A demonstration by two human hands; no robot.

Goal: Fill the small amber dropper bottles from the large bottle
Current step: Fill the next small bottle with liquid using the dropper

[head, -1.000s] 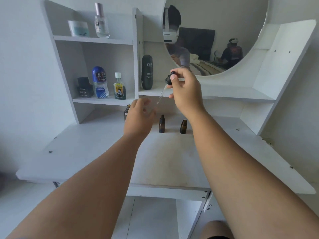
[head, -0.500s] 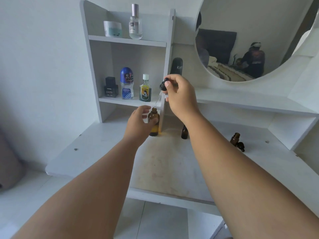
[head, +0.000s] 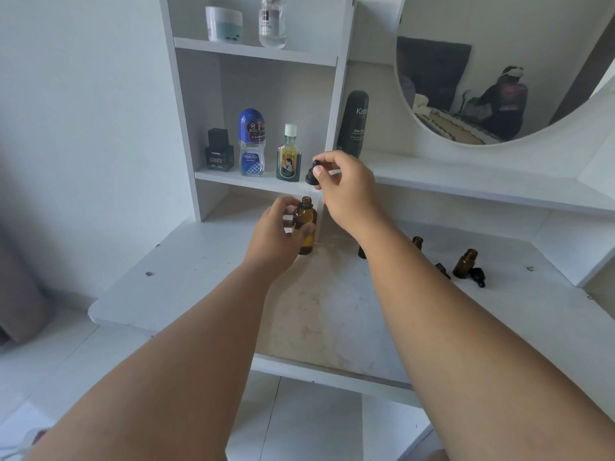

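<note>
Left hand (head: 276, 234) fingers gripping large amber bottle (head: 304, 224), right hand (head: 346, 191) pinching dropper cap (head: 312, 173), "GREY" bottle (head: 219, 151)

A white shelf unit (head: 332, 94) is mounted on the desk (head: 199, 261). On its upper shelf, a white jar (head: 223, 23) and a clear spray bottle (head: 272, 21) are placed. On its lower shelf, a black bottle (head: 219, 150), a blue roll-on (head: 251, 143) and a green bottle (head: 289, 154) are arranged side by side. A black tube (head: 354, 123) is stood just right of the unit, below a round mirror (head: 499, 61).
</note>
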